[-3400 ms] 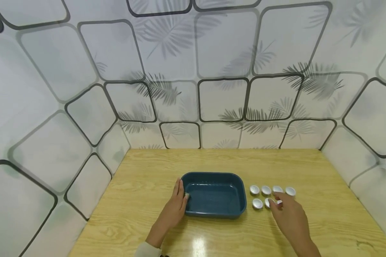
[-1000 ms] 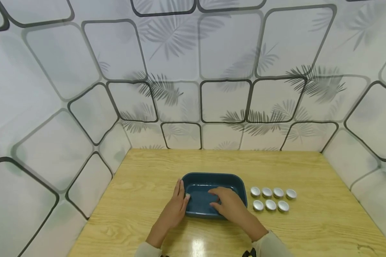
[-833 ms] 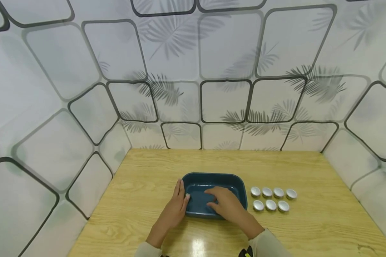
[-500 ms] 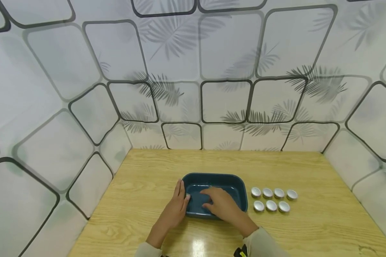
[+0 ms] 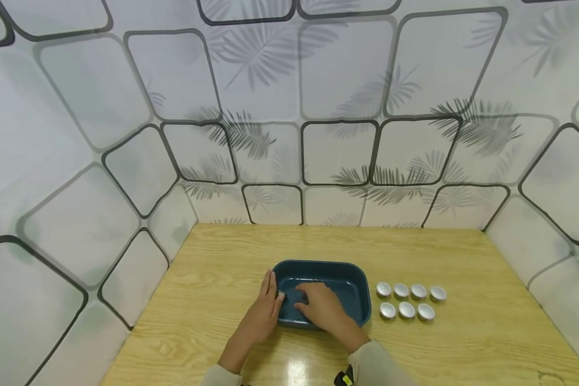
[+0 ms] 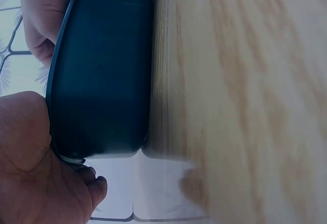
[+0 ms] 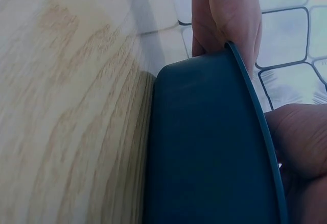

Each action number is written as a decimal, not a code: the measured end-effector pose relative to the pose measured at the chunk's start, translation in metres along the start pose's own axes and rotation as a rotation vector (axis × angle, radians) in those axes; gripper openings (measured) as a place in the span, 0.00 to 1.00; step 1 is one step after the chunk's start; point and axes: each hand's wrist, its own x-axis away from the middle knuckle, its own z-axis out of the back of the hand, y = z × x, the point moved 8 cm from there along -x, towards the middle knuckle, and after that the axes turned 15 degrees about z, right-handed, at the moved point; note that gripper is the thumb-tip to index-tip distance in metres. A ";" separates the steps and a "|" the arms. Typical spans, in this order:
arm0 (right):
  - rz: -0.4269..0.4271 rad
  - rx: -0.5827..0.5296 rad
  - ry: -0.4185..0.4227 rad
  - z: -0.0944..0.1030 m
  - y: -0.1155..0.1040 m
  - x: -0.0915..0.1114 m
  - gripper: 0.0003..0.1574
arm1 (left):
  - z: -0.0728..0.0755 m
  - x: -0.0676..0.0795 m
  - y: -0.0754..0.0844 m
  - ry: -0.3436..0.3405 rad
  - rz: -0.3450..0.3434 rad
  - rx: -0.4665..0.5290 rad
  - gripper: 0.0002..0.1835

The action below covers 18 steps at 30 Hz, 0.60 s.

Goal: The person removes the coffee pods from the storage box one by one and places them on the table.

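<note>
A dark blue rectangular baking dish [image 5: 347,292] stands on the wooden table. My left hand [image 5: 262,311] holds its left end, thumb over the rim and fingers along the outside. In the left wrist view the dish's side wall [image 6: 102,71] runs beside the palm. Over the dish's left half is my right hand [image 5: 322,306], index finger and thumb bent toward each other. A tiny white spot shows among the fingers in the right wrist view; I cannot tell whether they hold something. Right of the dish sit several small white cups [image 5: 407,310] in two rows.
The pale wooden tabletop [image 5: 231,244] reaches back to a wall [image 5: 335,153] covered with a rounded-square and leaf pattern. Similar patterned panels close in the left and right sides. The cups stand close to the dish's right end.
My right hand has gone from the cups at the right into the dish, then slid further left inside it. The left hand stays on the dish's left end.
</note>
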 end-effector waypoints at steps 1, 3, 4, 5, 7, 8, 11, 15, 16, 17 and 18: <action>-0.001 0.007 -0.006 -0.001 -0.001 -0.001 0.23 | 0.000 0.000 0.000 -0.001 0.000 0.003 0.34; -0.007 0.016 -0.017 -0.003 -0.002 -0.003 0.23 | 0.000 0.001 0.000 -0.004 0.001 0.009 0.34; -0.010 0.022 -0.020 -0.003 -0.003 -0.005 0.23 | 0.000 0.001 0.000 -0.004 -0.001 0.010 0.34; -0.013 0.030 -0.023 -0.004 -0.003 -0.006 0.23 | 0.001 0.001 0.001 -0.003 -0.002 0.011 0.34; -0.021 0.046 -0.026 -0.006 -0.004 -0.009 0.22 | 0.001 0.001 0.001 -0.005 0.000 0.015 0.34; -0.028 0.054 -0.026 -0.006 -0.004 -0.010 0.22 | 0.001 0.001 0.001 -0.005 -0.001 0.015 0.34; -0.047 0.084 -0.026 -0.008 -0.005 -0.014 0.22 | 0.001 0.002 0.002 -0.006 -0.008 0.015 0.34; -0.074 0.094 -0.031 -0.012 -0.005 -0.020 0.21 | 0.002 0.003 0.003 -0.002 -0.018 0.013 0.34; -0.078 0.091 -0.032 -0.013 -0.004 -0.021 0.20 | 0.002 0.003 0.003 -0.003 -0.016 0.012 0.34; -0.082 0.084 -0.033 -0.015 -0.004 -0.022 0.20 | 0.002 0.003 0.003 -0.002 -0.018 0.012 0.34; -0.084 0.076 -0.033 -0.016 -0.004 -0.024 0.19 | 0.002 0.004 0.004 0.001 -0.022 0.013 0.34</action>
